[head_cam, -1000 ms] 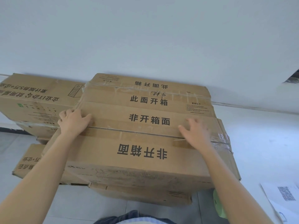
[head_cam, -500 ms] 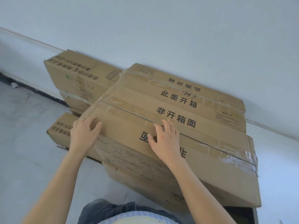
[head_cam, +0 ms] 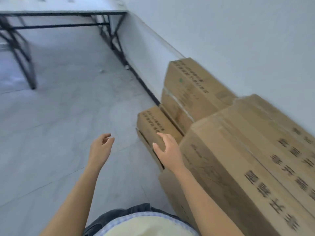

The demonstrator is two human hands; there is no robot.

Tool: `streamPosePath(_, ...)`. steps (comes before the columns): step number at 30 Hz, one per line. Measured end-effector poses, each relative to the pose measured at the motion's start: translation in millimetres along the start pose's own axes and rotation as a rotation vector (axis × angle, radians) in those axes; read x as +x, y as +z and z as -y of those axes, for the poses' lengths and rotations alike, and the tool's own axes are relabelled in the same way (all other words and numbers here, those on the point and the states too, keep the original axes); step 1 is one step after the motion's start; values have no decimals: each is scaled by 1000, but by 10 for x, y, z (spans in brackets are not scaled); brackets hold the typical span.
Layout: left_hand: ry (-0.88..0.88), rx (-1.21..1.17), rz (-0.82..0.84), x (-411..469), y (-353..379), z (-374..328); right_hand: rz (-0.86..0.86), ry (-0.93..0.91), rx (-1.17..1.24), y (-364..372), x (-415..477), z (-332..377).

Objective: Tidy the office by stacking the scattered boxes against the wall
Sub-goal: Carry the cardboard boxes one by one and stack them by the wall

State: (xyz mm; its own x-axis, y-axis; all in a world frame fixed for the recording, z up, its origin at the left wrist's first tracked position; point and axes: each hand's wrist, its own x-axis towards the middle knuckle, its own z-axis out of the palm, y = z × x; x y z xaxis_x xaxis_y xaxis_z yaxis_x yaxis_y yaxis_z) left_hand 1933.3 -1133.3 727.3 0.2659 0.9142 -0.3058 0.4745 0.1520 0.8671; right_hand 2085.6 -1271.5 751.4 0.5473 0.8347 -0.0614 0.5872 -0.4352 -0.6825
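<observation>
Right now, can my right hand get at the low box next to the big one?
Probably yes: the right hand hangs open just by the near end of the low box, with nothing between them.

Head camera looks down — close over boxes (head_cam: 238, 150), floor (head_cam: 59, 125) beyond.

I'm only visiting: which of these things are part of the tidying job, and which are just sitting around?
Part of the job:
large taped box
stacked boxes farther along
low box in front of them
wall behind the boxes
left hand and right hand, both holding nothing

Just there:
black-legged table
floor
</observation>
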Motion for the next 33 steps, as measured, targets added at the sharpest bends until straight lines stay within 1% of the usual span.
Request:
streamPosePath(2,-71,-41,-88,73,-406,221,92,-5,39,375,143,192)
streamPosePath(6,-158,-90,-237,107,-1085,670,245,26,128,1074,348,543)
streamPosePath(10,-280,-155,-433,-41,-1660,1105,444,-18,125,1678,487,881)
streamPosePath(13,-390,-214,-573,-208,-1941,1354,577,-73,96,2001,582,1137)
streamPosePath(18,-540,-312,-732,-386,-2082,1601,777,-177,28,2445,808,1398)
streamPosePath(23,-660,-417,-920,-277,-2140,1663,975,-300,-61,2740,1287,1728)
streamPosePath(28,-693,-528,-1126,43,-2218,1480,984,-376,-22,2874,2031,2224)
streamPosePath(30,-683,-558,-1154,200,-2226,1357,1007,-398,-16,2929,2243,2379)
streamPosePath(33,-665,-558,-1140,318,-2184,1199,1043,-439,-51,3071,2459,2538)
